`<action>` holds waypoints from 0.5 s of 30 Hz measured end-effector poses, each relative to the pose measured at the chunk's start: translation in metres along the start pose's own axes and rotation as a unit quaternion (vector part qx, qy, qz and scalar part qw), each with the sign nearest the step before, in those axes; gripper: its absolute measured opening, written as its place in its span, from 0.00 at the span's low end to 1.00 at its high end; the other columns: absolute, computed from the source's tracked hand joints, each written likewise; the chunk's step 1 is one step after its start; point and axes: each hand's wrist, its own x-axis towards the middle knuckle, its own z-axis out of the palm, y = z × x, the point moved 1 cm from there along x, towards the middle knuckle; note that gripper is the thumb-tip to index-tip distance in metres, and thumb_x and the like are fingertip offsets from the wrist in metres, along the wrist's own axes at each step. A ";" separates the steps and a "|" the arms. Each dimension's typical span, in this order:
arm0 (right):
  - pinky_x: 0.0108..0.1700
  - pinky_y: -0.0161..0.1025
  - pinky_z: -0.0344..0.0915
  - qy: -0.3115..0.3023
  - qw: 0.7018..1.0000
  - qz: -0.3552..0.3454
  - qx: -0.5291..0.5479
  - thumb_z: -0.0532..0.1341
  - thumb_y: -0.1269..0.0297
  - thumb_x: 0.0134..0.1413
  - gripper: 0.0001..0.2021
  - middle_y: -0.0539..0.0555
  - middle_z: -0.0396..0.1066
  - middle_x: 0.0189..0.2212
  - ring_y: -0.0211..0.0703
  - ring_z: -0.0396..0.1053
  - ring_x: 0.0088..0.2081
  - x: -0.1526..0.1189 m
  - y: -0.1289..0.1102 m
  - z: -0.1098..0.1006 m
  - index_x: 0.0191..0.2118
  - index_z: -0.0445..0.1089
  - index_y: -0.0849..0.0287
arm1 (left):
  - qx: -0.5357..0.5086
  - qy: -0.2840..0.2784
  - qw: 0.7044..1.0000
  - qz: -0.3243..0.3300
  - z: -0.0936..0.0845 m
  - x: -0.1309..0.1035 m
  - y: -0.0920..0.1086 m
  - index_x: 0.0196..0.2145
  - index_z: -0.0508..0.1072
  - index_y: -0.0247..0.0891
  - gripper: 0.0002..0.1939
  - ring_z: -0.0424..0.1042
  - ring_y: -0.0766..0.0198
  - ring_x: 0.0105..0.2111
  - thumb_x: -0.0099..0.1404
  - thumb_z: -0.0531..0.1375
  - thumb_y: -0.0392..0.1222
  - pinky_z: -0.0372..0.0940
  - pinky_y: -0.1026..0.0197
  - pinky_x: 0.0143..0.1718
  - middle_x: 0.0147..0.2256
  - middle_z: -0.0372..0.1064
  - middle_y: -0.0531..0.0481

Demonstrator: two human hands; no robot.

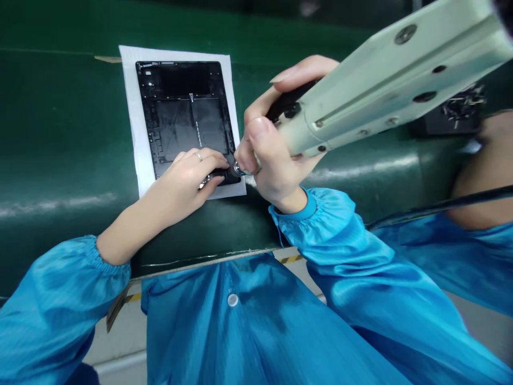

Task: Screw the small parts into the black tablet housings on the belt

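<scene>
My right hand (276, 155) is wrapped around a pale green electric screwdriver (372, 80), held at a slant with its tip pointing down and left. The tip reaches the lower right corner of an opened black tablet (172, 125), whose inside faces up. Over the lower edge of that tablet lies my left hand (192, 174), fingers closed close to the screwdriver's tip. A small shiny piece shows under its fingers, too hidden to name. Beneath the tablet is a white sheet (134, 133).
The green work surface (72, 133) ends at a front edge close to my body. At the right, a dark tray (444, 125) holds small metal pieces. Beside it another person's arm (484, 171) reaches in, with a black cord (441, 206) crossing nearby.
</scene>
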 end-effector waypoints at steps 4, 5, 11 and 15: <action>0.16 0.36 0.44 -0.015 0.998 -0.007 0.060 0.66 0.48 0.69 0.15 0.44 0.54 0.26 0.31 0.48 0.16 -0.001 -0.002 0.003 0.52 0.68 0.46 | 0.003 0.000 1.000 0.001 0.002 0.000 0.000 0.60 0.75 0.39 0.14 0.75 0.46 0.63 0.82 0.56 0.36 0.66 0.42 0.65 0.62 0.77 0.40; 0.15 0.36 0.41 -0.017 0.998 0.006 0.066 0.66 0.47 0.69 0.15 0.43 0.54 0.26 0.30 0.45 0.16 -0.001 -0.003 0.003 0.53 0.68 0.47 | 0.004 -0.001 1.000 0.001 0.002 0.000 -0.001 0.60 0.75 0.39 0.14 0.75 0.46 0.63 0.82 0.56 0.36 0.66 0.42 0.66 0.62 0.77 0.41; 0.13 0.38 0.42 0.015 0.999 0.005 0.038 0.66 0.40 0.67 0.19 0.51 0.65 0.41 0.26 0.48 0.18 -0.003 -0.001 0.005 0.50 0.69 0.48 | 0.002 0.008 1.000 0.015 0.005 0.000 -0.004 0.60 0.75 0.38 0.14 0.75 0.46 0.63 0.82 0.57 0.35 0.66 0.41 0.67 0.62 0.77 0.40; 0.13 0.38 0.41 0.012 1.000 0.018 0.003 0.66 0.36 0.66 0.21 0.51 0.65 0.41 0.27 0.47 0.18 -0.004 0.001 0.004 0.50 0.67 0.46 | 0.004 0.009 1.000 0.015 0.005 0.000 -0.004 0.59 0.76 0.38 0.13 0.75 0.46 0.63 0.81 0.57 0.35 0.66 0.42 0.67 0.62 0.77 0.41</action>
